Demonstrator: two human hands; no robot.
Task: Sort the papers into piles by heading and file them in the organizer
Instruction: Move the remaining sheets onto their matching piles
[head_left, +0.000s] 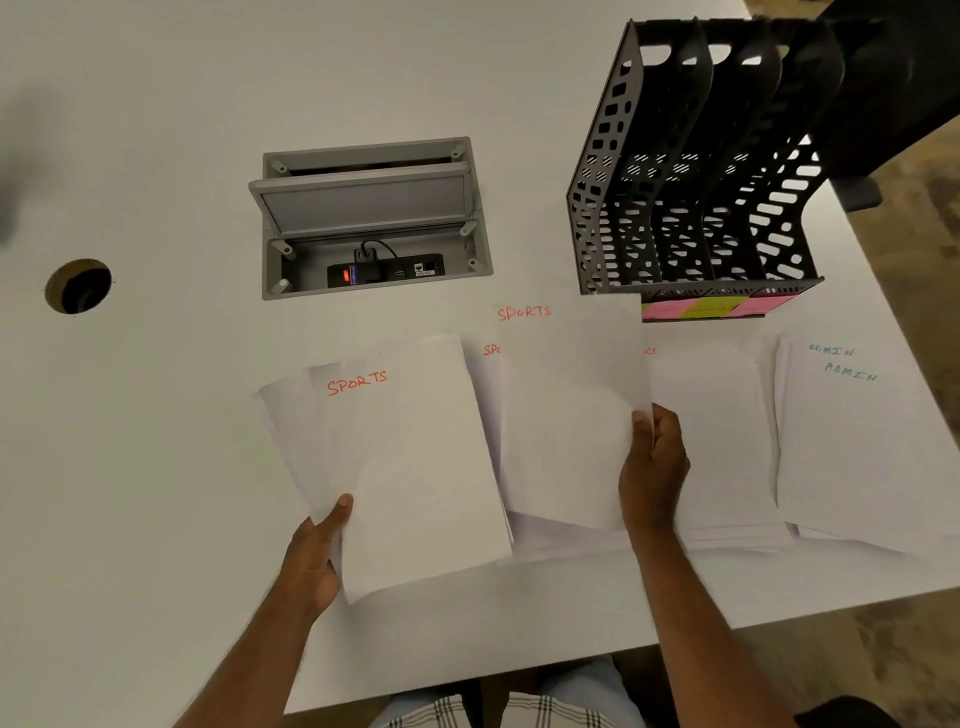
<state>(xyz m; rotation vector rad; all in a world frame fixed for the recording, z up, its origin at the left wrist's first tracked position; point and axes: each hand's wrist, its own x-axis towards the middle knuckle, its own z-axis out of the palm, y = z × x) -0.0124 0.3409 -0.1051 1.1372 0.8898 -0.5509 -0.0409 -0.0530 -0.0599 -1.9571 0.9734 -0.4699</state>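
Note:
My left hand grips a fanned stack of white papers; the top sheet is headed SPORTS in red. My right hand pinches the right edge of a single SPORTS sheet, held lifted over a pile on the table whose heading shows only "SP". To the right lies another pile with a partly hidden red heading, then a pile headed ADMIN in green. The black file organizer, with several empty slots and coloured labels on its front, stands at the back right.
An open grey cable box with a power strip is sunk in the white table behind the papers. A round cable hole lies at the left. The table's right edge runs close to the ADMIN pile. A dark chair stands beyond the organizer.

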